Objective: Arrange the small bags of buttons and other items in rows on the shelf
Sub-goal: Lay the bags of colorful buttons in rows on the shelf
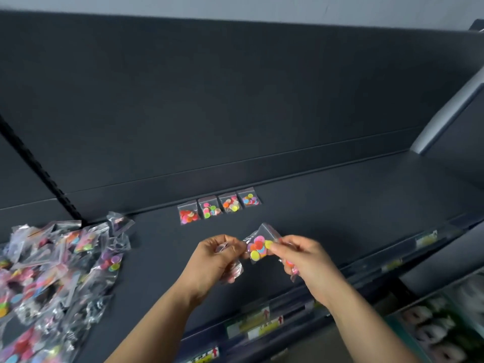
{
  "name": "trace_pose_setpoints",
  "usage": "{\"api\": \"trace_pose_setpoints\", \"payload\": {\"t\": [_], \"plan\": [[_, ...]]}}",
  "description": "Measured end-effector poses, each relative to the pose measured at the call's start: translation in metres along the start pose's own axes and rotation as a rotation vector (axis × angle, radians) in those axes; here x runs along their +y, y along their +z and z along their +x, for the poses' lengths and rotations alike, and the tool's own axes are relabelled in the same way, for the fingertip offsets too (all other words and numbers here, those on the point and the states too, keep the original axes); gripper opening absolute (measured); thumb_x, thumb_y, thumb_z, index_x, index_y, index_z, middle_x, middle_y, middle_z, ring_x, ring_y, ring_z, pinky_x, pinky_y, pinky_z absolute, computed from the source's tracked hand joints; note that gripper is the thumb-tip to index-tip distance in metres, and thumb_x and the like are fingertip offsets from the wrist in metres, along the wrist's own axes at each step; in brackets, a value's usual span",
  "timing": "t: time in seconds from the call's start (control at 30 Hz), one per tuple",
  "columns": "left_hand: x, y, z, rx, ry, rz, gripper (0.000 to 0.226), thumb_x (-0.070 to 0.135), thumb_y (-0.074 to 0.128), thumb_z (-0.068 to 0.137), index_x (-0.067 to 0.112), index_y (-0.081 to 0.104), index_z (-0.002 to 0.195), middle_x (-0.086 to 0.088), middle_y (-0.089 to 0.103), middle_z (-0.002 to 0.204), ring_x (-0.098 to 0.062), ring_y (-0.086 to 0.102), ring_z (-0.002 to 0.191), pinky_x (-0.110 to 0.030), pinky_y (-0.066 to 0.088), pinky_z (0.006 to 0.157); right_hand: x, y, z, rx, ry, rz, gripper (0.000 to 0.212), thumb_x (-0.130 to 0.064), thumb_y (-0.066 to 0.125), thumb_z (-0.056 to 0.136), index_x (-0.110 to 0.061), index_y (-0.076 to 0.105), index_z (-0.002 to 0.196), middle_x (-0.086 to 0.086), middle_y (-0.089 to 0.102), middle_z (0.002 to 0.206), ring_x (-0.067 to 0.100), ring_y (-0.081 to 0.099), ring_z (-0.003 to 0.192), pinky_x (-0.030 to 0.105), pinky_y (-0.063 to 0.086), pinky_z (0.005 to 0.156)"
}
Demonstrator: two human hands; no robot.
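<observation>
One bag (258, 248) bridges left hand (217, 258) and right hand (301, 255).

shelf-edge labels (264, 326), red arrows (280, 319), text unreadable

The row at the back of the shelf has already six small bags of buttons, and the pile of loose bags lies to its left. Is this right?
Not quite. The row at the back of the shelf has four small bags of buttons, not six; the head view shows this. The pile of loose bags does lie to its left.
</observation>
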State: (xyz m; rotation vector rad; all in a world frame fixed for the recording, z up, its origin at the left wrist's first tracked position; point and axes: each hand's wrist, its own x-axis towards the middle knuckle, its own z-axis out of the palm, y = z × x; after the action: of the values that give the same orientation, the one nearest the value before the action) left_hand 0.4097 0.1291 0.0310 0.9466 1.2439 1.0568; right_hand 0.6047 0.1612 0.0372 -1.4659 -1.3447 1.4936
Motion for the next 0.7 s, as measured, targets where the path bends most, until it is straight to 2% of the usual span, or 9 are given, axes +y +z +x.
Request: {"api": "trace_pose_setpoints", "payload": {"t": [0.07,0.17,0.27,0.4,0.47,0.6,0.7], "plan": [[0.001,0.006,0.016,-0.002,-0.024,0.022,0.025,0.013,0.06,0.092,-0.011,0.06,0.087,-0.012,0.056,0.059,-0.017,0.041,0.043,-0.021,0.037,0.044,-0.003,-0.008,0.022,0.038,0.012,0.067,0.011,-0.022,0.074,0.082,-0.011,0.072,0.083,-0.002,0.054,0.056,0.012,0.043,0.05,0.024,0.039,0.05],[0.002,0.014,0.044,-0.009,-0.061,0.044,0.023,0.017,0.062,0.091,-0.005,0.064,0.085,-0.019,0.058,0.073,-0.019,0.046,0.049,-0.025,0.042,0.047,-0.008,-0.02,0.057,0.049,0.013,0.065,0.011,-0.019,0.071,0.085,-0.008,0.071,0.084,0.001,0.051,0.055,0.014,0.041,0.049,0.026,0.037,0.048],[0.007,0.018,0.072,0.007,-0.076,0.086,0.02,0.017,0.059,0.093,0.003,0.066,0.082,-0.004,0.061,0.062,-0.015,0.051,0.049,-0.025,0.045,0.048,-0.014,-0.031,0.09,0.059,0.036,-0.012,0.011,-0.02,0.07,0.086,-0.009,0.07,0.084,0.001,0.053,0.057,0.014,0.042,0.051,0.028,0.037,0.049],[0.009,0.021,0.112,0.103,-0.088,0.116,0.011,0.013,0.061,0.092,0.003,0.066,0.092,-0.004,0.06,0.063,-0.012,0.053,0.045,-0.022,0.046,0.048,-0.02,-0.046,0.132,0.083,0.053,-0.09,0.009,-0.019,0.067,0.087,-0.011,0.069,0.085,-0.001,0.054,0.058,0.013,0.041,0.05,0.026,0.035,0.046],[0.005,0.022,0.131,0.182,-0.067,0.143,0.009,0.012,0.064,0.09,0.009,0.067,0.097,-0.002,0.058,0.061,-0.01,0.054,0.043,-0.021,0.048,0.05,-0.021,-0.052,0.154,0.097,0.051,-0.15,0.007,-0.016,0.065,0.088,-0.011,0.069,0.088,-0.002,0.055,0.059,0.011,0.041,0.05,0.024,0.033,0.045],[-0.003,0.026,0.154,0.29,-0.007,0.322,0.017,0.017,0.067,0.088,0.029,0.067,0.1,-0.005,0.064,0.082,-0.013,0.064,0.058,-0.023,0.058,0.06,-0.018,-0.057,0.2,0.069,0.018,-0.282,0.007,-0.016,0.064,0.087,-0.012,0.07,0.087,-0.007,0.059,0.062,0.005,0.046,0.051,0.017,0.034,0.046],[-0.013,0.03,0.167,0.351,0.055,0.514,0.025,0.019,0.068,0.086,0.029,0.066,0.109,0.005,0.064,0.091,-0.014,0.067,0.071,-0.031,0.061,0.066,-0.011,-0.058,0.233,0.018,-0.014,-0.327,0.009,-0.014,0.065,0.084,-0.008,0.072,0.084,-0.004,0.069,0.075,0.011,0.059,0.068,0.02,0.042,0.056]]}}
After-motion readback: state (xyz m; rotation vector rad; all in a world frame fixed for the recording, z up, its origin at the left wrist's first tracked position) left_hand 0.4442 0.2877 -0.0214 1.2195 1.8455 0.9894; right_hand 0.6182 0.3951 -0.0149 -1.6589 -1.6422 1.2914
